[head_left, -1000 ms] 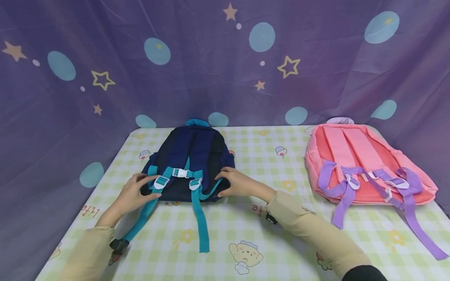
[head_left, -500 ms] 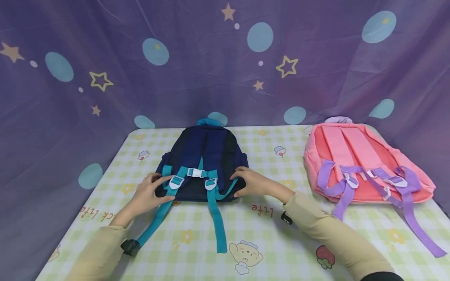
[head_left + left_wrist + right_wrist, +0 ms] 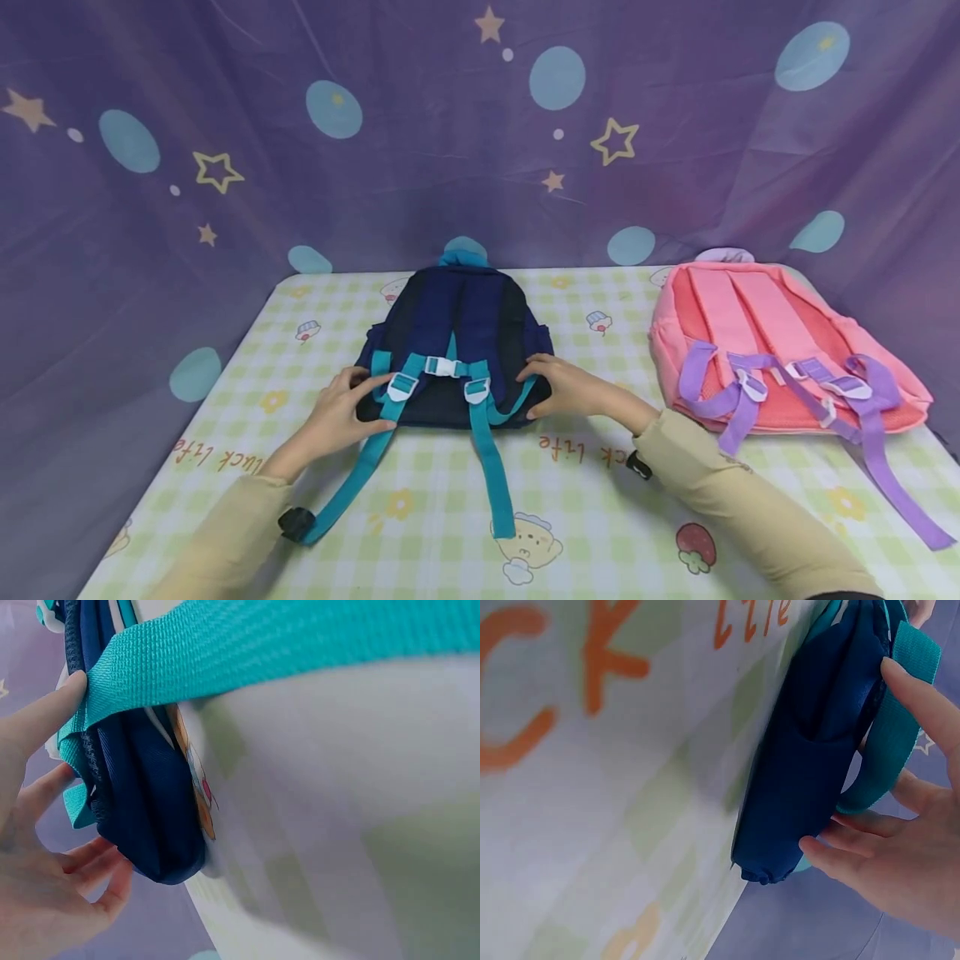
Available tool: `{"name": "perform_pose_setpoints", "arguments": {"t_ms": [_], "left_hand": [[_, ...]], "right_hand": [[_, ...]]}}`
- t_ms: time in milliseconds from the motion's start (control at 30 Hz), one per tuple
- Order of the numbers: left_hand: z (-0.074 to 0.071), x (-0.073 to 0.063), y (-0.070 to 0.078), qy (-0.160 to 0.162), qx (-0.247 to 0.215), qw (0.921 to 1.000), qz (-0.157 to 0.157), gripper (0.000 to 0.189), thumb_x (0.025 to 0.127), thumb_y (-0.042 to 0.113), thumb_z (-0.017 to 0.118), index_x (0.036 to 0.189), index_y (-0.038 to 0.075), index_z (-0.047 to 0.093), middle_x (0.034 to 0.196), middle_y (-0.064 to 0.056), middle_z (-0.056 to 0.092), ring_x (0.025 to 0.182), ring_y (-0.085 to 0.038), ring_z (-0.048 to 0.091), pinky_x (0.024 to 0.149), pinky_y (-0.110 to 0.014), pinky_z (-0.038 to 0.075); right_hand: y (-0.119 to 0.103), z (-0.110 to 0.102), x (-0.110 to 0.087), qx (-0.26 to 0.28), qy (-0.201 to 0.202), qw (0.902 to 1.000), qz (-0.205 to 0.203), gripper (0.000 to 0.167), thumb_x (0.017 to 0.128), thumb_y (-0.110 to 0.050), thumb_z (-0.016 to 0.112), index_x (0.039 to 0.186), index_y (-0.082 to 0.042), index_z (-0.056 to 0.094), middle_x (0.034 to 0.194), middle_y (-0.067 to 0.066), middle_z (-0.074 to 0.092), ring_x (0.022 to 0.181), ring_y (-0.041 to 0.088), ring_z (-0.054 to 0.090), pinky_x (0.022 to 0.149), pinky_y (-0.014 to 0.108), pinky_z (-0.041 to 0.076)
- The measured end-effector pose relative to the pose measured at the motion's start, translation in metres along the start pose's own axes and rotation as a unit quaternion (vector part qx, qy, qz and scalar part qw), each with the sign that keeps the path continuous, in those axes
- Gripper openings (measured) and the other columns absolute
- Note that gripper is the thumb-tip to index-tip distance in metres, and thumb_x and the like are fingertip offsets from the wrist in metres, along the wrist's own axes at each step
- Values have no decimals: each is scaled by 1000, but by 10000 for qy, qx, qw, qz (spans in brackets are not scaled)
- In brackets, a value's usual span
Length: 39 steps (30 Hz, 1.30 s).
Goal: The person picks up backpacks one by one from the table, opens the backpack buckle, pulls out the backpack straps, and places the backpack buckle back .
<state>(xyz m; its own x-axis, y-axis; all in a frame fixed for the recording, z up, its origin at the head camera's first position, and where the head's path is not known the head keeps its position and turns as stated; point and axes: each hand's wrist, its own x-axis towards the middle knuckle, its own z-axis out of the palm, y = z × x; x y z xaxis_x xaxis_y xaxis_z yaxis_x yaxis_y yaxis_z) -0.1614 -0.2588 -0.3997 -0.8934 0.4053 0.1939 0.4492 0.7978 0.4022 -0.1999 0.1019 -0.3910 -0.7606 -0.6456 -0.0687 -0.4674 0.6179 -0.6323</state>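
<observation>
Navy-and-black fabric backpack (image 3: 480, 321) btwn both hands, lying strap side up. L hand (image 3: 341, 412) grips its L lower corner, thumb at near edge; R hand (image 3: 567, 390) same on R lower corner. White plastic buckle (image 3: 443, 367) abt midway btwn hands, fwiw. Pink fabric backpack (image 3: 750, 325) w/ purple straps (image 3: 876, 442) well apart, right of R hand.

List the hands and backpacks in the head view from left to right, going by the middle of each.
Left hand → navy backpack → right hand → pink backpack.
</observation>
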Motion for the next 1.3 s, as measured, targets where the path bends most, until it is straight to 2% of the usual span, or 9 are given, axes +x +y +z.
{"name": "perform_pose_setpoints", "arguments": {"t_ms": [533,767,967,1300], "left_hand": [[20,18,19,-156,99,9990,398,69,75,22,85,135,5,57,124,-32,44,111,-45,46,88,-63,38],[26,24,28,-316,70,9984,472,70,76,23,85,137,6,55,124,-30,43,112,-43,45,89,-62,38],[30,29,39,-492,186,9977,418,72,76,25,85,139,9,54,126,-29,43,112,-42,46,90,-60,40],[38,38,54,-638,296,9957,602,74,77,25,85,141,8,52,126,-28,42,114,-40,44,91,-57,39]], "right_hand": [[24,-16,-28,-69,257,9996,-103,46,76,-8,82,115,7,62,137,37,42,129,52,39,104,56,36],[34,-20,-37,-103,390,9992,-65,46,74,-7,82,114,6,63,136,36,44,127,53,40,103,58,36],[40,-26,-47,-164,466,9988,-8,45,74,-7,83,113,5,64,135,35,46,127,53,41,103,59,36],[49,-35,-63,-261,645,9972,-260,45,70,-6,84,109,5,64,130,37,49,121,54,45,99,60,39]]}}
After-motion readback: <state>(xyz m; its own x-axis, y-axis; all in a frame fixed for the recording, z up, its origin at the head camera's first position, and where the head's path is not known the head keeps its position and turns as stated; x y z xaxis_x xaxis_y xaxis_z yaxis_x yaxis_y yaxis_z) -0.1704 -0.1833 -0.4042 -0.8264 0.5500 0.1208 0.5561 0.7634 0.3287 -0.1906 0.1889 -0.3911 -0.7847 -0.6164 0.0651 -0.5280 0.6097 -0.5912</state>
